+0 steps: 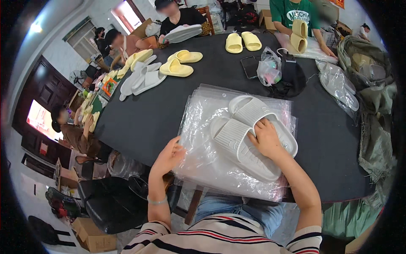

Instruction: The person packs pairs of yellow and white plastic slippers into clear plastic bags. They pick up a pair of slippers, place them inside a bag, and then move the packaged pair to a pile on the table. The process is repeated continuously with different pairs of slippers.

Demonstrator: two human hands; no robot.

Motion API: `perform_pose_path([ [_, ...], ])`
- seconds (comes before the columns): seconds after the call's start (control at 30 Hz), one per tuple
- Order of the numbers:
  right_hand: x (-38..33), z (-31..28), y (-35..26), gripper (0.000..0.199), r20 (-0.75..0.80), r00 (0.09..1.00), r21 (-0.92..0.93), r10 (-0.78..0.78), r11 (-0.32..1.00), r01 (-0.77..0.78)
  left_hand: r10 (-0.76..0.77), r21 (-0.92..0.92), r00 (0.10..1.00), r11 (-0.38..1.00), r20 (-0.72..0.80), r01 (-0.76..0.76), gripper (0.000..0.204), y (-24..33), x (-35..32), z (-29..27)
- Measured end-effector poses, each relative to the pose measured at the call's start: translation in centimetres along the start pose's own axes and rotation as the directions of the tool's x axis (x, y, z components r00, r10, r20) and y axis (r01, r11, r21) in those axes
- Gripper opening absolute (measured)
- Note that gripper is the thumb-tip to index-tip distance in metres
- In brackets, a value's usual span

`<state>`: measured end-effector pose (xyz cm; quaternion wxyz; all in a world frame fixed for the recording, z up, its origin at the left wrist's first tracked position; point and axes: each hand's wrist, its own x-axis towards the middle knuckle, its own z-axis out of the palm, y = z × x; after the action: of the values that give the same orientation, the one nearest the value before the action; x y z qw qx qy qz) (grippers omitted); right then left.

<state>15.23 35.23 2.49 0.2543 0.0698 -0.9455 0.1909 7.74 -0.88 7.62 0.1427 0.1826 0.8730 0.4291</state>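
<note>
At the near edge of the dark tabletop point(139, 122), the left hand point(169, 155) rests flat, grip open, on the stack of clear bags point(203, 165); its slippery film could slide off. The right hand point(266, 139) presses two white slippers point(247, 135), fingers curled over them; the pair could shift apart.

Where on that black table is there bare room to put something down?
Bare table lies between the stack of clear bags and the yellow slippers, and right of the white slippers, toward the green sacks. It is crowded around the black cap and the bagged slippers.
</note>
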Motion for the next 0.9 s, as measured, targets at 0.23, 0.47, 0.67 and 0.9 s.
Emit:
perform_pose_path([
  [0.23,0.4,-2.5,-0.3,0.027,-0.012,0.997,0.151,0.082,0.985,-0.079,0.030,-0.340,0.999,0.940,-0.010,-0.032,0.048,1.4,6.8,2.4],
  [0.47,2.8,-5.7,-4.8,0.032,-0.037,0.995,0.489,0.092,0.870,-0.063,0.448,0.207,0.887,0.884,-0.112,-0.420,0.055,-5.0,8.8,0.3],
  [0.67,1.5,-5.9,-2.5,0.030,0.185,0.979,0.436,-0.080,0.900,-0.009,0.547,0.425,0.745,0.820,-0.381,-0.384,0.052,2.3,4.9,0.9],
  [0.9,1.9,-4.8,2.5,0.030,0.116,0.924,0.640,0.363,0.684,-0.349,0.782,0.530,0.544,0.334,0.306,-0.779,0.047,15.9,1.3,5.6],
])
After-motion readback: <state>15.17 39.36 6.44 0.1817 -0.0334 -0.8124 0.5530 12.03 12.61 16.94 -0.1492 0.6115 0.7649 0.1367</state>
